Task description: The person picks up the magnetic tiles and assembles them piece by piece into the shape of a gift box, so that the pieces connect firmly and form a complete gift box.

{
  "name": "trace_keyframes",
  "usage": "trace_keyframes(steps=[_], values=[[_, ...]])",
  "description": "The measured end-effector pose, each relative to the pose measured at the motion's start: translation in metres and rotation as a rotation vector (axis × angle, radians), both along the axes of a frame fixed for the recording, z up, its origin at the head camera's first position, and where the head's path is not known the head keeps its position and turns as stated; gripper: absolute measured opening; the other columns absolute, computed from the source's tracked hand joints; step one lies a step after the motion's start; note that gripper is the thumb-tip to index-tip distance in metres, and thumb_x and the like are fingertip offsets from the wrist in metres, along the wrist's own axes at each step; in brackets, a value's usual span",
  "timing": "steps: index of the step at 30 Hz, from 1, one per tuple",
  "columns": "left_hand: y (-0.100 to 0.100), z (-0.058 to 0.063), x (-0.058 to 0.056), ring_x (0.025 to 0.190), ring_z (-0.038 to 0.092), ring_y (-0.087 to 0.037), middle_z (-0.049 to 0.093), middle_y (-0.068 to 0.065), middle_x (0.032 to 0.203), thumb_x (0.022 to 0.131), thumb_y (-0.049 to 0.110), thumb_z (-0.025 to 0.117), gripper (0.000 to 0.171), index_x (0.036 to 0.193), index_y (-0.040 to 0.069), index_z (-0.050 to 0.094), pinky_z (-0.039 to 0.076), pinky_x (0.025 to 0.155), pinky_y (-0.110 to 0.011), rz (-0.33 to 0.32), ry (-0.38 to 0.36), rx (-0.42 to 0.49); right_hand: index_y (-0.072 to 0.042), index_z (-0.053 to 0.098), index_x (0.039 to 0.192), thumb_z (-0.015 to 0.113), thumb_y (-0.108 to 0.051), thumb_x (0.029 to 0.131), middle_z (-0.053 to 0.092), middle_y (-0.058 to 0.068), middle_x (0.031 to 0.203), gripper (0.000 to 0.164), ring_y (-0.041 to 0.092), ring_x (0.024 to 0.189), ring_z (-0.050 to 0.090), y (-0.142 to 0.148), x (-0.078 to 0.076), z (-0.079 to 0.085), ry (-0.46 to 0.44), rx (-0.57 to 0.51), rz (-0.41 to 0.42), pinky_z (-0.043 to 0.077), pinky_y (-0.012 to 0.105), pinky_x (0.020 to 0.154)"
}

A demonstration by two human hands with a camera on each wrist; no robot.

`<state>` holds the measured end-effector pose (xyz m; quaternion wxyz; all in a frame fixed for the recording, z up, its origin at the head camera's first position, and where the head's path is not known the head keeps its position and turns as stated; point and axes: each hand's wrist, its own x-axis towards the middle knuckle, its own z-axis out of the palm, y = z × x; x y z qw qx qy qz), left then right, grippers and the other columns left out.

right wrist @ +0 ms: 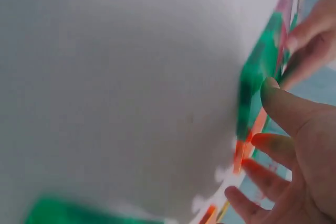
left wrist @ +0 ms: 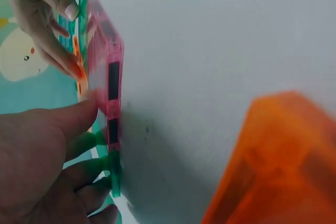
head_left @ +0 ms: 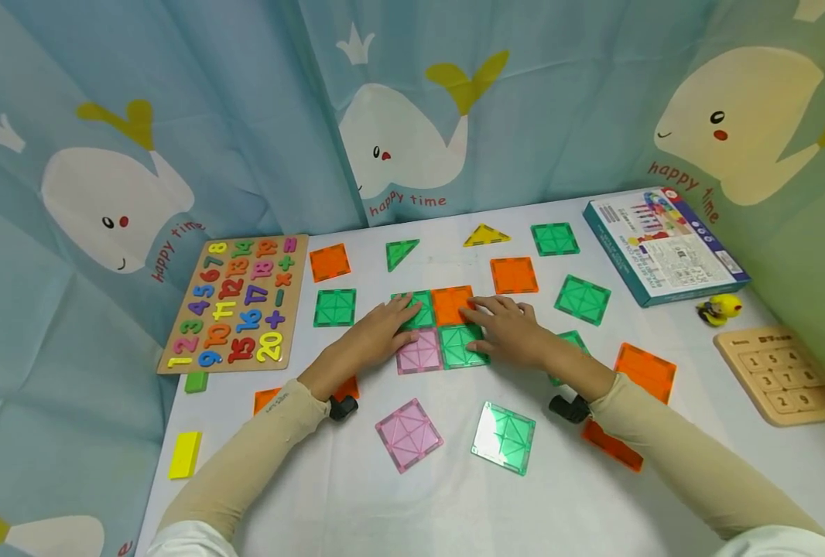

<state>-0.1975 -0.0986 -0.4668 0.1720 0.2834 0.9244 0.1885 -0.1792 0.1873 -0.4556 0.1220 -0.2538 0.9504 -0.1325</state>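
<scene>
left hand [head_left: 383,325] at nine o'clock, right hand [head_left: 510,333] at three, both spread: best nudge the four-tile square [head_left: 440,328] inward evenly, flat on the desk [head_left: 329,503].

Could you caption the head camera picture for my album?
Left hand and right hand touch four adjoining square tiles, green, orange and pink, by a whale-print curtain.

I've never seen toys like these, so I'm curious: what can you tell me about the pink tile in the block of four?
The pink tile is square, see-through and plastic-looking, with lines splitting its face into triangles and dark strips along its edges. It lies flat on the white table as the near-left quarter of the block, with green tiles along its right and far sides. The left hand's thumb touches it.
</scene>
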Motion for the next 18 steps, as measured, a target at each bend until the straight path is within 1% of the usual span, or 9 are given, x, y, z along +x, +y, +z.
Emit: trace_keyframes(steps=[2, 5, 8, 10, 14, 15, 18], values=[[-0.001, 0.001, 0.0, 0.163, 0.016, -0.03, 0.019, -0.011, 0.176, 0.11, 0.037, 0.056, 0.067, 0.168, 0.014, 0.03, 0.015, 0.133, -0.047, -0.004, -0.012, -0.002, -0.008, 0.046, 0.16, 0.072, -0.037, 0.101, 0.039, 0.022, 0.165, 0.071, 0.05, 0.149, 0.035, 0.007, -0.007, 0.002, -0.014, -0.032, -0.01, 0.031, 0.074, 0.11], [-0.002, 0.004, -0.001, 0.164, 0.014, -0.03, 0.017, -0.011, 0.177, 0.11, 0.037, 0.056, 0.068, 0.168, 0.014, 0.028, 0.014, 0.133, -0.048, -0.01, -0.037, -0.011, -0.004, 0.046, 0.159, 0.074, -0.031, 0.101, 0.039, 0.026, 0.162, 0.07, 0.051, 0.145, 0.038, 0.02, -0.019, 0.007, -0.003, -0.084, -0.04, 0.035, 0.074, 0.109], [-0.002, 0.005, -0.003, 0.164, 0.012, -0.03, 0.015, -0.011, 0.177, 0.111, 0.037, 0.055, 0.068, 0.169, 0.014, 0.027, 0.013, 0.133, -0.048, -0.015, -0.052, -0.028, 0.002, 0.046, 0.156, 0.073, -0.025, 0.102, 0.038, 0.03, 0.16, 0.066, 0.054, 0.141, 0.041, 0.036, -0.034, 0.015, 0.024, -0.127, -0.084, 0.036, 0.074, 0.11], [-0.002, 0.005, -0.003, 0.164, 0.012, -0.029, 0.015, -0.011, 0.177, 0.111, 0.037, 0.054, 0.068, 0.169, 0.014, 0.027, 0.012, 0.133, -0.049, -0.019, -0.053, -0.035, 0.005, 0.047, 0.155, 0.072, -0.022, 0.103, 0.038, 0.032, 0.158, 0.064, 0.055, 0.14, 0.039, 0.047, -0.045, 0.019, 0.031, -0.132, -0.114, 0.035, 0.075, 0.111], [-0.001, 0.005, -0.004, 0.164, 0.013, -0.029, 0.015, -0.011, 0.177, 0.111, 0.036, 0.054, 0.068, 0.169, 0.014, 0.027, 0.013, 0.133, -0.048, -0.019, -0.052, -0.041, 0.008, 0.042, 0.156, 0.068, -0.024, 0.105, 0.035, 0.035, 0.159, 0.066, 0.057, 0.143, 0.035, 0.066, -0.069, 0.021, 0.0, -0.062, -0.153, 0.033, 0.077, 0.113], [-0.001, 0.004, -0.004, 0.164, 0.013, -0.029, 0.015, -0.011, 0.177, 0.111, 0.037, 0.054, 0.068, 0.169, 0.014, 0.027, 0.013, 0.133, -0.048, -0.019, -0.05, -0.044, 0.008, 0.041, 0.157, 0.068, -0.026, 0.105, 0.035, 0.035, 0.159, 0.068, 0.058, 0.144, 0.034, 0.069, -0.074, 0.02, -0.004, -0.036, -0.158, 0.033, 0.078, 0.112], [0.0, 0.005, -0.004, 0.164, 0.012, -0.029, 0.015, -0.011, 0.177, 0.111, 0.037, 0.054, 0.068, 0.169, 0.014, 0.026, 0.013, 0.133, -0.049, -0.017, -0.051, -0.05, 0.006, 0.036, 0.16, 0.065, -0.031, 0.107, 0.032, 0.034, 0.162, 0.071, 0.058, 0.146, 0.03, 0.074, -0.084, 0.017, -0.054, 0.016, -0.178, 0.032, 0.079, 0.111]])
